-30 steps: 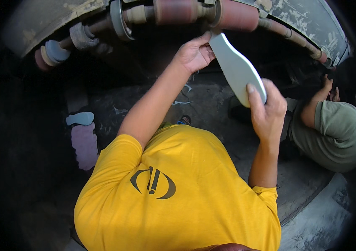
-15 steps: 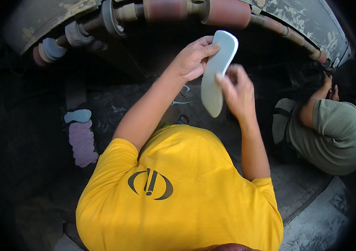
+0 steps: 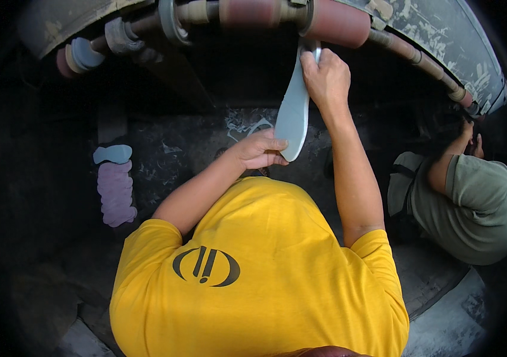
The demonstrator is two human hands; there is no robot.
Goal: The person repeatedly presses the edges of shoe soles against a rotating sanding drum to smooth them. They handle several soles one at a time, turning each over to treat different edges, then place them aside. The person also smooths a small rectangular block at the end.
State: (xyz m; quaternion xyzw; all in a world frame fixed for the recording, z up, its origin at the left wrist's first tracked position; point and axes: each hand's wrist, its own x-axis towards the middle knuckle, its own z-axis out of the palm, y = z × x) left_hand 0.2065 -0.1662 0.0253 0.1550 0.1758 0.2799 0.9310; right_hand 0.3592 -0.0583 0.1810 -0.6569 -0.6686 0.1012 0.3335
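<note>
A pale blue shoe insole (image 3: 293, 113) is held between my two hands, its long side running away from me. My left hand (image 3: 263, 150) pinches the near, rounded end, thumb on top. Closer to the machine, my right hand (image 3: 327, 76) grips the far part, fingers curled around its right edge. The insole's far tip reaches the underside of a red sanding roller (image 3: 338, 22); whether it touches the roller I cannot tell. Part of that far end is hidden by my right hand.
A long shaft carries another red roller (image 3: 249, 12) and a grey wheel (image 3: 173, 22) under a dusty metal hood (image 3: 444, 35). On the left lie a pale blue insole (image 3: 112, 154) and a stack of purple insoles (image 3: 116, 194). Trimmed scraps (image 3: 247, 122) litter the floor. A co-worker (image 3: 459, 196) sits at right.
The insole has swung round and moved toward the roller. My left hand has come back to its near end, while my right hand has moved forward to its far end.
</note>
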